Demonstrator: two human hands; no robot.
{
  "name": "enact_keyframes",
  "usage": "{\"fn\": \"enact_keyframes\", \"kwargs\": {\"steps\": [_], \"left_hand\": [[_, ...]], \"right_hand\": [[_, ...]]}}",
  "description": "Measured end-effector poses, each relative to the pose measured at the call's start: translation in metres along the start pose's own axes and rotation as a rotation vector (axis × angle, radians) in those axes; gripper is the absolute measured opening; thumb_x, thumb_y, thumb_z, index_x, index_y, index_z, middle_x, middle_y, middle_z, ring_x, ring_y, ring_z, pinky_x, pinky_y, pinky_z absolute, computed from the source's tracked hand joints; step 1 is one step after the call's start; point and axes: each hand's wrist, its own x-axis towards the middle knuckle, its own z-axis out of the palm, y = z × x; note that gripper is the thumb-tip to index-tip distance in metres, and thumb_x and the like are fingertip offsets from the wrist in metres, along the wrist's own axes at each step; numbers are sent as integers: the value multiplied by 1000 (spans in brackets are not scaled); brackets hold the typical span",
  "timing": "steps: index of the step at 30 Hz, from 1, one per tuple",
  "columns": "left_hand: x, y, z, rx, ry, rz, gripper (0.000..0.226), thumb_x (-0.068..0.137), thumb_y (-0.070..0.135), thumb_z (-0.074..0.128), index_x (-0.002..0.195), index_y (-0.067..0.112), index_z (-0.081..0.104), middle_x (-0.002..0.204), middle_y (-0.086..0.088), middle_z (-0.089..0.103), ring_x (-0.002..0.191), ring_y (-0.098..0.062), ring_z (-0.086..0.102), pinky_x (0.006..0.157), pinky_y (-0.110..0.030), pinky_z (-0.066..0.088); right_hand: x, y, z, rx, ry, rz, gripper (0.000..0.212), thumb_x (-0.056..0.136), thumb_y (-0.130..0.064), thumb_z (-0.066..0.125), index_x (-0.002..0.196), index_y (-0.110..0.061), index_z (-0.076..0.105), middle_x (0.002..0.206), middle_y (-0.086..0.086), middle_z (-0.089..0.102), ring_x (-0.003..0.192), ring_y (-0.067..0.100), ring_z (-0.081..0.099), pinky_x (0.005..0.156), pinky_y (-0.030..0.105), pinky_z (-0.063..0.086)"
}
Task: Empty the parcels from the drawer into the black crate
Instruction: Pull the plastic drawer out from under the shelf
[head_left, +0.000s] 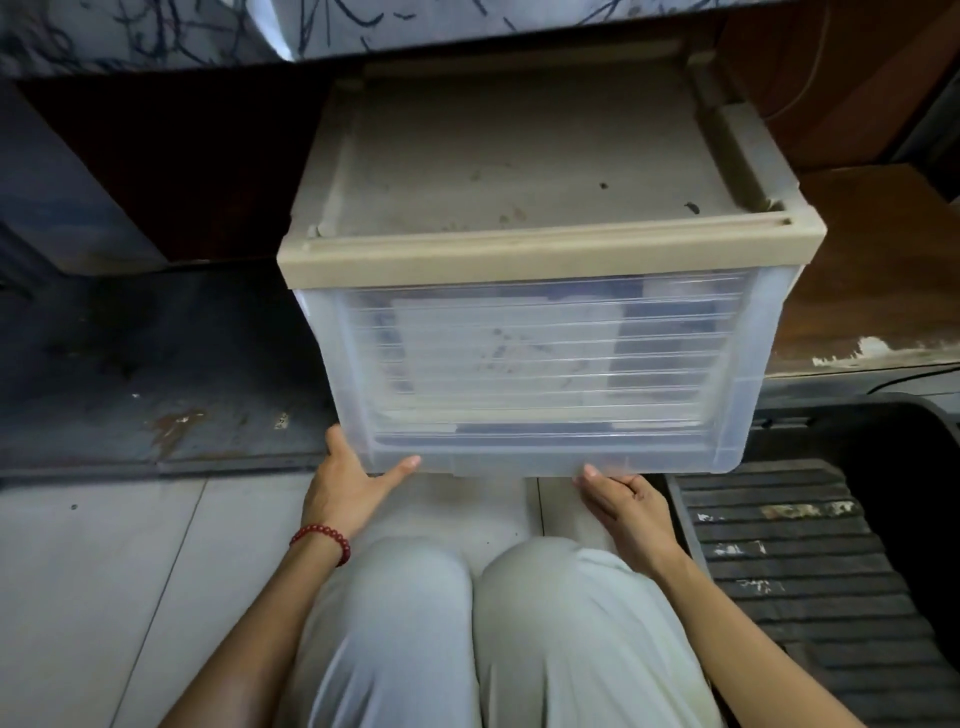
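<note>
Our left hand (358, 480) and right hand (621, 501) clamp the bottom edge of the clear ribbed plastic drawer (545, 364), black ridged crate (810, 597) at four o'clock.

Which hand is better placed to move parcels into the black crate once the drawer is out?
Right. The black crate lies on that side, just beside the right hand at the lower edge of the drawer; the left hand holds the opposite corner, away from the crate.

close head view, down onto drawer (540, 364)
</note>
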Motion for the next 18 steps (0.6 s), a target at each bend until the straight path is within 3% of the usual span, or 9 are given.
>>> {"fn": "enact_keyframes", "kwargs": {"steps": [3,5,8,10,13,18], "left_hand": [[-21,-4,-16,-21,-7,48,86,67,42,83,128,11,30,123,-12,55,108,-31,55,82,-35,47],[-35,-6,-25,-48,-10,80,93,66,39,84,133,14,25,122,-12,56,108,-30,56,84,-36,47],[-57,-6,-41,-70,-50,107,105,64,43,85,139,23,14,123,-10,58,108,-30,58,89,-42,49],[-72,-4,-52,-49,-67,123,113,56,53,86,138,31,11,121,-7,59,104,-29,60,87,-46,51],[-92,0,-66,-28,-55,155,122,40,67,77,137,37,7,113,-4,62,93,-27,63,80,-43,53],[-107,5,-92,-6,-46,200,117,49,65,82,140,40,14,122,-3,60,103,-25,59,82,-44,52]], "right_hand": [[-22,1,-6,2,22,-73,49,81,-1,71,122,4,44,81,10,74,95,26,70,81,30,58],[-40,-2,-9,2,49,-121,61,81,4,69,129,-5,33,78,8,73,83,17,72,74,26,59],[-69,-12,-10,1,51,-182,65,84,7,65,134,-9,27,87,8,67,79,13,67,68,20,58],[-86,-18,-13,-19,54,-223,64,85,8,62,135,-6,25,91,8,64,83,12,63,73,23,57],[-106,-26,-20,-65,72,-297,72,83,8,66,135,-11,21,90,8,67,85,15,65,96,44,51],[-132,-39,-24,-154,106,-463,94,77,-3,76,146,-19,14,87,6,73,87,16,70,95,45,52]]}}
